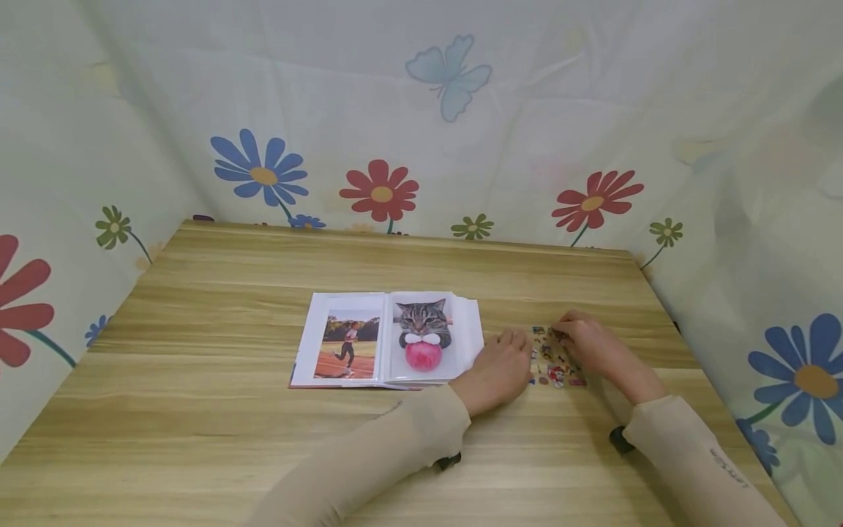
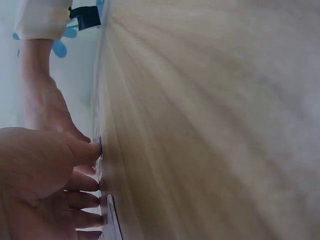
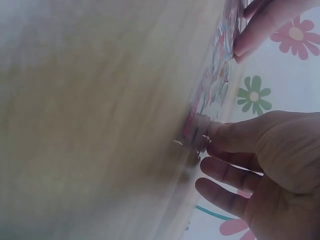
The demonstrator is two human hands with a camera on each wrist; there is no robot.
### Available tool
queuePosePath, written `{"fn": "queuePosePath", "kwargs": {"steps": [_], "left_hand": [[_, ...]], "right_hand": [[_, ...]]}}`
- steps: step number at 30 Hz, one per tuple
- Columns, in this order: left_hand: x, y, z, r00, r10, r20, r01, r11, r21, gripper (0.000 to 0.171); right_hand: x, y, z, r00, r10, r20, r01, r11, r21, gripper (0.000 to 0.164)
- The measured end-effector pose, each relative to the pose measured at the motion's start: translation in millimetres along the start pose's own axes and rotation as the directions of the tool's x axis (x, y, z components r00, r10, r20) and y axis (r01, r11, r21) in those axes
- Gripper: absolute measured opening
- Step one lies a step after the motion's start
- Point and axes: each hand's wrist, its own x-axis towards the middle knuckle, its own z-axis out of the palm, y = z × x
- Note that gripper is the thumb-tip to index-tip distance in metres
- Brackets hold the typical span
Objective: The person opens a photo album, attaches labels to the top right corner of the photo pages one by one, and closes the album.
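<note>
- We see the right hand [image 1: 593,351] pinching at the upper right edge of the sticker sheet [image 1: 546,357], thumb and forefinger together, other fingers loosely bent; we cannot tell whether it grips one sticker or the sheet.
- Our left hand [image 1: 497,372] holds nothing: its fingers lie extended, tips down at the sheet's left side.
- The sheet lies flat on the tabletop [image 1: 197,439], right of the frame's centre, between both hands, its left part hidden under the left hand.
- Just left of that hand we have an open photo album [image 1: 312,340] near the centre, showing a runner photo [image 1: 347,348] and a cat photo [image 1: 421,337].
- Our beige left sleeve [image 1: 388,454] crosses the lower centre, the right sleeve [image 1: 698,461] the lower right.
- A flowered curtain [image 1: 369,88] fills the upper frame behind.
</note>
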Motion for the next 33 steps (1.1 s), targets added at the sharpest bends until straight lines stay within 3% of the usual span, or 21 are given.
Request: {"fn": "queuePosePath", "kwargs": {"steps": [18, 26, 33], "left_hand": [[-0.1, 2.4, 3.1, 1.000, 0.001, 0.030, -0.002, 1.000, 0.010, 0.048], [1.1, 2.8, 3.2, 1.000, -0.007, 0.017, 0.007, 1.000, 0.007, 0.043], [0.3, 2.2, 1.7, 1.000, -0.007, 0.003, 0.007, 1.000, 0.012, 0.042]], "right_hand": [[0.3, 1.6, -0.7, 0.999, 0.021, 0.028, -0.022, 0.999, 0.024, 0.023], [1.9, 3.0, -3.6, 1.000, 0.002, 0.031, -0.002, 1.000, 0.010, 0.025], [1.9, 4.3, -2.6, 0.999, 0.021, 0.025, -0.021, 1.000, 0.020, 0.017]]}}
